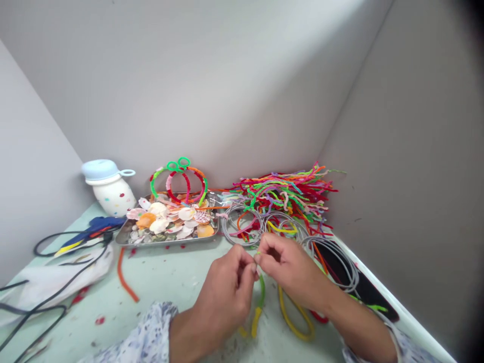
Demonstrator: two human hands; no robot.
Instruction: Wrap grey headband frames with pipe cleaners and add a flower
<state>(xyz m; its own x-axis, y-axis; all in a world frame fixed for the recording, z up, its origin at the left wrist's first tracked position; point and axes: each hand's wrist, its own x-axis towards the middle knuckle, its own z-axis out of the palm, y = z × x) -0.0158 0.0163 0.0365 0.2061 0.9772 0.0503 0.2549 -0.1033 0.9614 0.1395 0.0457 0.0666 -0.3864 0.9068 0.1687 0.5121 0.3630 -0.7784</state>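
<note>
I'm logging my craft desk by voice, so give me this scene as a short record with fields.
left hand: fingertips pinched at the upper end of a green-and-yellow pipe cleaner
right hand: pinched at the same spot; exact grip hidden
tray: metal, heaped with seashells
rings: two, multicolored, upright at the tray's back
heap: assorted pipe cleaners, right of tray
wire: gray coils, beyond the hands
bottle: white, spotted, light-blue lid
loose piece: orange strip, before tray

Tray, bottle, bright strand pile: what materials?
Tray: likely stainless steel; grey with a metallic sheen.
Bottle: smooth white with coloured spots; plastic or coated metal, can't tell.
Strands: probably chenille pipe cleaners; fuzzy, bent into kinks. Wire core hidden, so assumed.
</note>
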